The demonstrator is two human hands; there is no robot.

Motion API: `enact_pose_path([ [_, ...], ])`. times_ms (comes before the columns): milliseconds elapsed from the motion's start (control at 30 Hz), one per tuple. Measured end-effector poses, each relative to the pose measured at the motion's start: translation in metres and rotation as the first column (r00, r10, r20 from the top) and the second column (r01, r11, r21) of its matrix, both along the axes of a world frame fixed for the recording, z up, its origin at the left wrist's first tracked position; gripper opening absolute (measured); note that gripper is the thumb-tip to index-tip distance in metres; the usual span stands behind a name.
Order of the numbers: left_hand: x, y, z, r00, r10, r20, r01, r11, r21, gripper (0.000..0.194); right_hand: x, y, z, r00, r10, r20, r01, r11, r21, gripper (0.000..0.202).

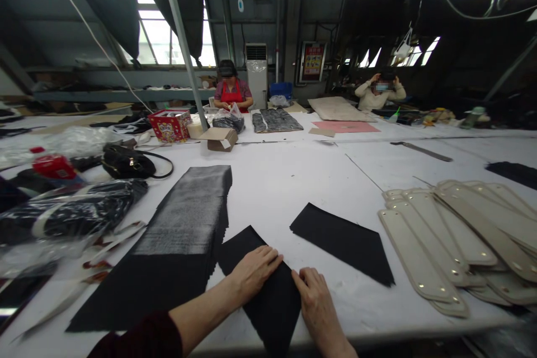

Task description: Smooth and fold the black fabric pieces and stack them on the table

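Observation:
On the white table, a black fabric piece [274, 313] lies under my hands, its lower corner at the table's front edge. My left hand [255, 271] rests flat on its upper part, fingers extended to its right edge. Beside that same edge is my right hand [314, 296], its thumb and index fingertip at the fabric's border and the other fingers curled; whether it pinches the edge is unclear. A second black piece [342, 240] lies flat to the right. A layered stack of black fabric [180, 224], greyish on its upper half, spreads out to the left.
Beige straps with metal studs [432, 246] are piled at the right. At the left are a plastic-wrapped bundle [84, 207], a black bag [130, 162] and a red bottle [56, 168]. A cardboard box [218, 139] stands farther back. Two people are across the table.

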State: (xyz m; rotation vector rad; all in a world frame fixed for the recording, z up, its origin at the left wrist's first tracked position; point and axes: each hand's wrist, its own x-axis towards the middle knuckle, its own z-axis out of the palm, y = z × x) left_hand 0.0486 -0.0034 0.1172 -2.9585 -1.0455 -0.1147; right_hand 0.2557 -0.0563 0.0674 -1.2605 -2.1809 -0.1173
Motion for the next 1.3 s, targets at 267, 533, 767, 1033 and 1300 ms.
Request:
enact_pose_path([
  [267, 0.015, -0.011, -0.001, 0.997, 0.038, -0.068, -0.036, 0.999, 0.028, 0.056, 0.007, -0.008, -0.001, 1.0, 0.001, -0.016, -0.002, 0.999, -0.044, 0.032],
  [533, 0.023, -0.017, 0.004, 0.997, 0.004, -0.083, -0.008, 0.998, -0.056, 0.056, 0.018, -0.03, 0.007, 0.996, -0.087, -0.013, 0.085, 0.991, -0.098, 0.035],
  [767, 0.026, -0.023, -0.012, 0.997, 0.017, -0.081, -0.019, 1.0, -0.02, 0.065, 0.024, -0.031, 0.016, 0.985, -0.145, -0.098, 0.127, 0.977, -0.17, 0.039],
  [1033, 0.004, -0.009, -0.006, 0.998, 0.019, 0.061, -0.013, 0.995, -0.097, 0.057, -0.031, -0.02, 0.012, 0.962, -0.25, 0.111, 0.265, 0.952, -0.151, 0.046],
  [1300, -0.021, 0.009, -0.003, 0.994, 0.088, -0.057, -0.094, 0.989, -0.117, 0.068, -0.039, -0.006, 0.011, 0.928, -0.304, 0.215, 0.321, 0.946, -0.049, 0.041],
])
